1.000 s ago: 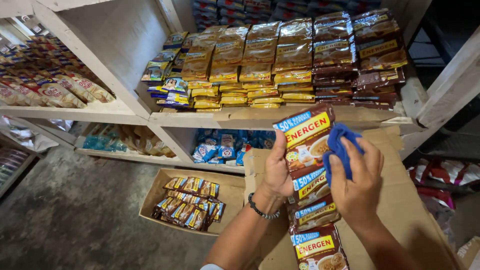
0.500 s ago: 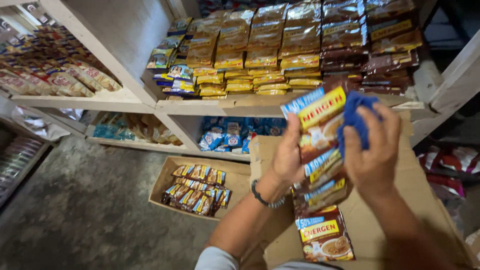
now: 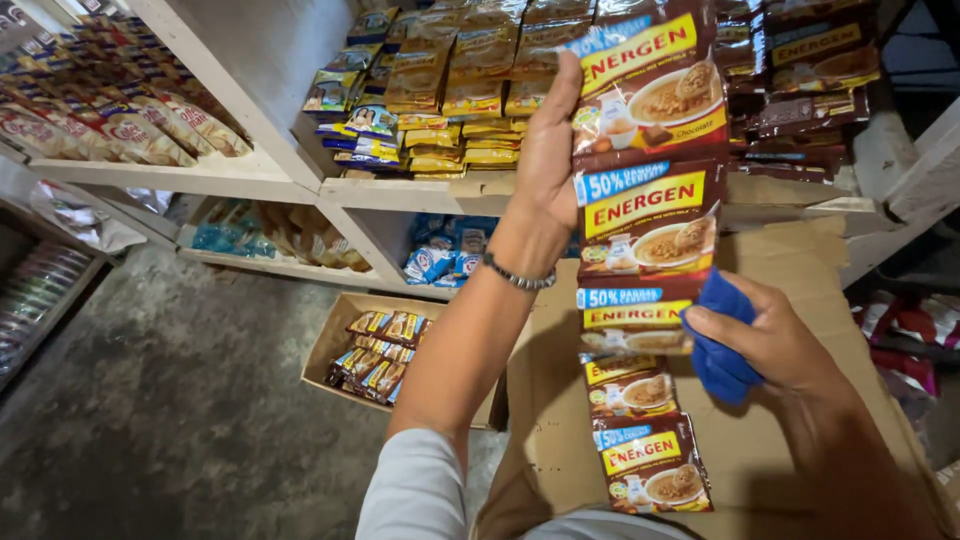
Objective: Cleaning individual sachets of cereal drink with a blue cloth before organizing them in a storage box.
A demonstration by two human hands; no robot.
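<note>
Presently, stock as seen from the head view:
Left hand [image 3: 548, 150]: raised, fingers curled shut around the left edge of the top packet of the sachet strip [image 3: 640, 250]; a metal bracelet [image 3: 518, 277] circles the wrist.
Sachet strip: joined brown, red and yellow packets hanging upright from the left hand, in front of the shelf edge and over the cardboard sheet [image 3: 780, 440].
Right hand [image 3: 775, 345]: fingers closed on a blue cloth [image 3: 722, 340], pressed to the right edge of the strip's third packet.
Shelf [image 3: 420, 190]: white wood, stacked with yellow and brown sachets at its front edge.
Lower shelf: blue packets [image 3: 440, 262] near its left corner.
Open carton [image 3: 395, 345]: on the concrete floor, holding brown sachets.
</note>
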